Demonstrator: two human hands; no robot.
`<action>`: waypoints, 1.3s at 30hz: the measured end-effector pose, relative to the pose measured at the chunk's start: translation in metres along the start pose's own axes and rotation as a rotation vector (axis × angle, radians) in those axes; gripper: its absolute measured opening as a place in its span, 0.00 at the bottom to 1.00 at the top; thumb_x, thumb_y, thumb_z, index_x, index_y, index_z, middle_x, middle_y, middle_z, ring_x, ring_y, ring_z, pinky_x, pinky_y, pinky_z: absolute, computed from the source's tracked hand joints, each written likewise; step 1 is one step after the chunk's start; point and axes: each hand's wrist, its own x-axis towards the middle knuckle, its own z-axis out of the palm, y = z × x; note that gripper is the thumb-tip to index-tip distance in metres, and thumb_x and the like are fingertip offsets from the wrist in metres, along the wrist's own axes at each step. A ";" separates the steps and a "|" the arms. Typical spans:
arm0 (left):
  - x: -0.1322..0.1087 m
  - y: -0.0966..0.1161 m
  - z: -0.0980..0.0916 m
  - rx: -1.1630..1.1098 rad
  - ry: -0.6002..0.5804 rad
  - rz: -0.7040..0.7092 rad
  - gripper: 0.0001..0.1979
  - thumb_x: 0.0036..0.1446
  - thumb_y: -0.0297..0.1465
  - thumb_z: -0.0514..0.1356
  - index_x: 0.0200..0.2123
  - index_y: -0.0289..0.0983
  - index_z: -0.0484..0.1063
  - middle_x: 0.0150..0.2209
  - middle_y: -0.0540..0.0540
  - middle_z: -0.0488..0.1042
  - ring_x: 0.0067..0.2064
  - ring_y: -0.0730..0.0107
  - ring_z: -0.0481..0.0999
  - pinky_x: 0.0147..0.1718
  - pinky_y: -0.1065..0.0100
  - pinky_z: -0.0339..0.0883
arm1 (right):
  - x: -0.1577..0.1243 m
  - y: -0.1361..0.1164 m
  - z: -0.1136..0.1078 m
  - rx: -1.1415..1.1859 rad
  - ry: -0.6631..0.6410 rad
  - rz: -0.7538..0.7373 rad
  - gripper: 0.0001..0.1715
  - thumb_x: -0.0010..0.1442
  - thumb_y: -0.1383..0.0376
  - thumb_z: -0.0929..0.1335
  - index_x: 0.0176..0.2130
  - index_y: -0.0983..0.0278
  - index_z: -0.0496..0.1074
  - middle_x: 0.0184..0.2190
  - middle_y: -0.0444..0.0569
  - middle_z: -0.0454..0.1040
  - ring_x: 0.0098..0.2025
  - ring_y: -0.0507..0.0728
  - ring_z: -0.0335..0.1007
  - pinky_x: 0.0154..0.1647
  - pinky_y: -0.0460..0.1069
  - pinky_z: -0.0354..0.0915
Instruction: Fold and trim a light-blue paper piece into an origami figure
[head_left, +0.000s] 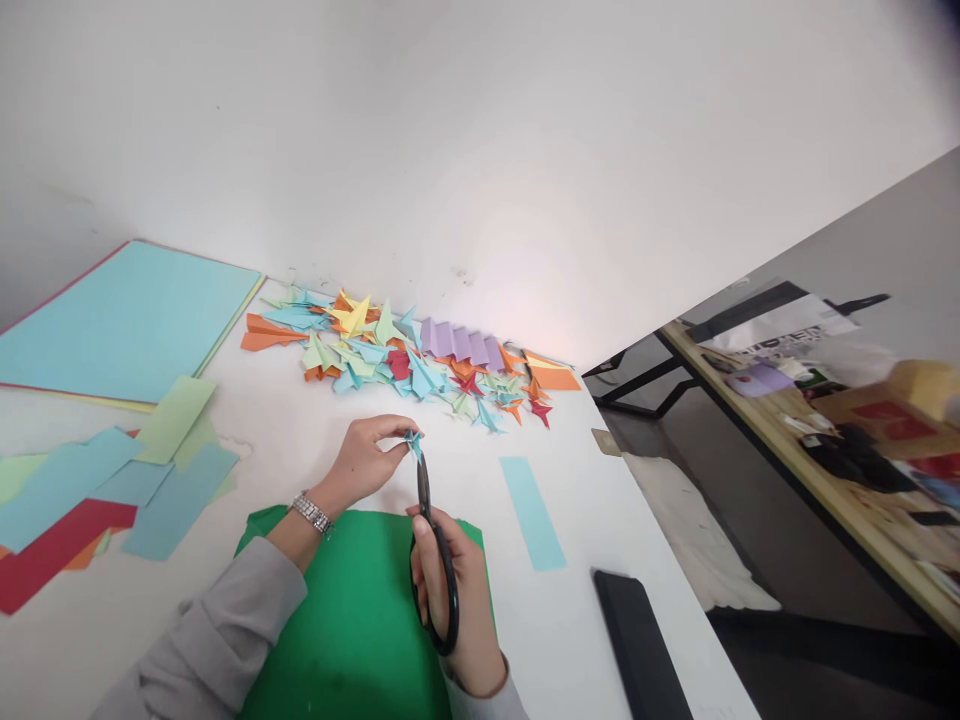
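My left hand (369,455) pinches a small light-blue folded paper piece (413,443) between thumb and fingertips. Wrapped round the black handles of a pair of scissors (424,490) is my right hand (457,580). The scissor blades point away from me, with their tips at the lower edge of the folded paper; whether they touch it I cannot tell. Both hands are above the near part of the white table, over a green sheet (352,610). Just beyond them lies a heap of folded paper pieces (427,372) in many colours.
A light-blue paper strip (533,513) and a long black object (642,645) lie to the right. At left are loose coloured strips (169,500) and a stack of large sheets (127,320). A white wall (450,150) stands behind; a cluttered wooden table (780,430) is at far right.
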 end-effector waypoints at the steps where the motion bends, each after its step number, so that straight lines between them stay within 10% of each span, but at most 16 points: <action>1: 0.000 0.000 0.000 0.000 0.001 0.001 0.08 0.48 0.23 0.58 0.30 0.36 0.76 0.33 0.47 0.80 0.36 0.68 0.79 0.41 0.66 0.75 | 0.000 0.001 0.000 -0.005 0.001 -0.006 0.28 0.58 0.46 0.62 0.43 0.68 0.70 0.15 0.37 0.56 0.12 0.45 0.47 0.09 0.42 0.46; 39: 0.000 -0.003 0.001 -0.060 0.020 -0.058 0.08 0.47 0.23 0.58 0.30 0.34 0.76 0.33 0.45 0.80 0.36 0.68 0.78 0.42 0.66 0.73 | -0.008 -0.003 -0.002 0.084 -0.020 0.063 0.30 0.56 0.46 0.65 0.44 0.69 0.68 0.14 0.36 0.58 0.10 0.44 0.49 0.08 0.40 0.47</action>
